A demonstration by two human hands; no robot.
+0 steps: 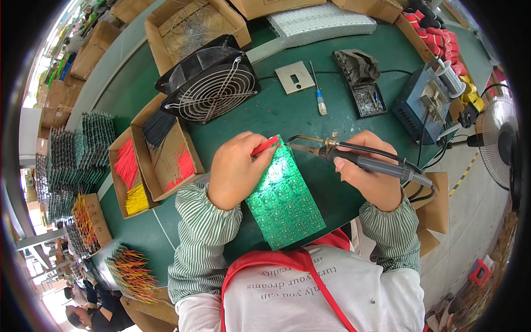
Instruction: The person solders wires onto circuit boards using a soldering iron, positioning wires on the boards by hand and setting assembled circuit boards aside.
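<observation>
A green circuit board panel with many repeated small patterns lies in front of me, its lower end near my body. My left hand is closed at the panel's upper left edge, pinching a few short red wires whose ends reach the top corner. In my right hand is a soldering iron with a thin curved feed tube fixed to it. The iron's tip and the tube's end point left, close to the wire ends; whether they touch is too small to tell.
A black fan stands at the far left, beside cardboard trays of red, yellow and black wires. Farther back lie a metal plate, a screwdriver and a black holder. A blue soldering station with a solder spool stands right.
</observation>
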